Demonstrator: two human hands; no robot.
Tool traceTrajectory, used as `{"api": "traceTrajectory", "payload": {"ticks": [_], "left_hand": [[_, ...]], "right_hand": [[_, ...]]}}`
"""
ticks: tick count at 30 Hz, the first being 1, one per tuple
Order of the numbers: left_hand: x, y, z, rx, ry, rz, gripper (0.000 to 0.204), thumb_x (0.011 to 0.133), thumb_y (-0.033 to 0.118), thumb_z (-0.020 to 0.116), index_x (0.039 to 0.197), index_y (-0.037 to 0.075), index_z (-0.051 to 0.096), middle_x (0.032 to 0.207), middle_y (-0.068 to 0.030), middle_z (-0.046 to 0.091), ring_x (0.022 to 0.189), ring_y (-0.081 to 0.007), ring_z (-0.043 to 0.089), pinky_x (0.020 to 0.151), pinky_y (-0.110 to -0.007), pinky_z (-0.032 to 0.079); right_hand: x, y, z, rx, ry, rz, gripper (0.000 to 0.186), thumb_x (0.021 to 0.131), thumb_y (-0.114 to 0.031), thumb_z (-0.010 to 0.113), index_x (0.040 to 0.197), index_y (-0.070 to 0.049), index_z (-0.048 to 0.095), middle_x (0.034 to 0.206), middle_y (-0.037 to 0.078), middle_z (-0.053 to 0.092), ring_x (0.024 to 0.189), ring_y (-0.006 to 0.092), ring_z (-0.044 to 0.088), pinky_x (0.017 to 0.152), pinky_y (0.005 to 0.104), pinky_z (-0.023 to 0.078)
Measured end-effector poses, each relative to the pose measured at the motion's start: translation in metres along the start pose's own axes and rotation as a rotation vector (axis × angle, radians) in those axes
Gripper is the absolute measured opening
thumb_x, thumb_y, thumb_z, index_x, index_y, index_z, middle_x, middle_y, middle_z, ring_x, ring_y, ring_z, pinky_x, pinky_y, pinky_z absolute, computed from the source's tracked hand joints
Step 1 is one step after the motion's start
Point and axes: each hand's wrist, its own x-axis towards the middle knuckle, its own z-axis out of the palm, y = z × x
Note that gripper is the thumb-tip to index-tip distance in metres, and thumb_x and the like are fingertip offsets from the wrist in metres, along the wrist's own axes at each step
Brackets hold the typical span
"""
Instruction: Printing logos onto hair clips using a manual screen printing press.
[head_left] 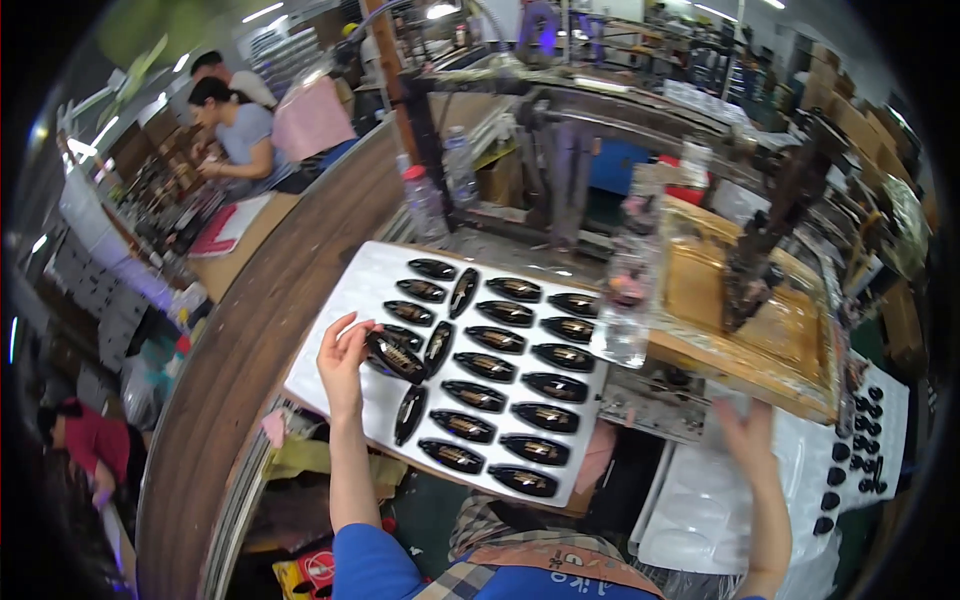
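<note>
A glossy black oval piece with gold print [397, 358] is pinched between the thumb and fingers of my left hand [343, 355], held over the left part of a white board [345, 290]. Several more such black pieces [474, 396] lie on that board in slanting rows; a few near my left hand sit at other angles. My right hand [750, 432] is smeared by motion, below the front edge of a wooden printing frame [745, 368] with amber mesh. Whether its fingers hold anything does not show.
A white moulded tray [690, 510] lies beneath my right forearm, beside a pale sheet with small black parts [868, 440]. Clear bottles [425, 205] stand behind the board. A brown curved conveyor or bench [250, 330] runs along the left. Other people [240, 135] work farther off.
</note>
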Motion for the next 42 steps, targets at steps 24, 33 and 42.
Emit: {"api": "traceTrajectory", "payload": {"ticks": [24, 33, 42], "left_hand": [[-0.015, -0.009, 0.069, 0.553, -0.053, 0.282, 0.019, 0.083, 0.003, 0.049, 0.099, -0.002, 0.057, 0.092, -0.0127, 0.061, 0.085, -0.0201, 0.058, 0.075, -0.027, 0.043], [-0.033, 0.003, 0.253, 0.472, -0.761, 0.616, 0.023, 0.081, 0.014, 0.052, 0.100, 0.001, 0.057, 0.096, -0.0134, 0.060, 0.093, -0.0283, 0.055, 0.082, -0.033, 0.042], [-0.002, 0.004, 0.301, 0.099, -0.891, 0.276, 0.020, 0.082, 0.013, 0.053, 0.097, 0.001, 0.059, 0.091, -0.0086, 0.061, 0.085, -0.0185, 0.056, 0.076, -0.027, 0.043]], "right_hand": [[-0.022, 0.256, -0.092, -0.505, 0.093, 0.518, 0.052, 0.081, -0.043, 0.047, 0.119, -0.008, 0.042, 0.113, 0.021, 0.047, 0.102, 0.0375, 0.048, 0.083, 0.0410, 0.041], [-0.020, 0.149, -0.073, 0.424, 0.191, 0.491, 0.035, 0.078, -0.014, 0.056, 0.111, -0.007, 0.047, 0.105, 0.011, 0.052, 0.081, 0.0125, 0.051, 0.065, 0.0235, 0.043], [0.027, -0.020, -0.027, 0.422, -0.128, 0.060, 0.044, 0.072, -0.019, 0.067, 0.111, -0.004, 0.052, 0.108, 0.011, 0.055, 0.101, 0.0215, 0.050, 0.088, 0.0304, 0.037]]}}
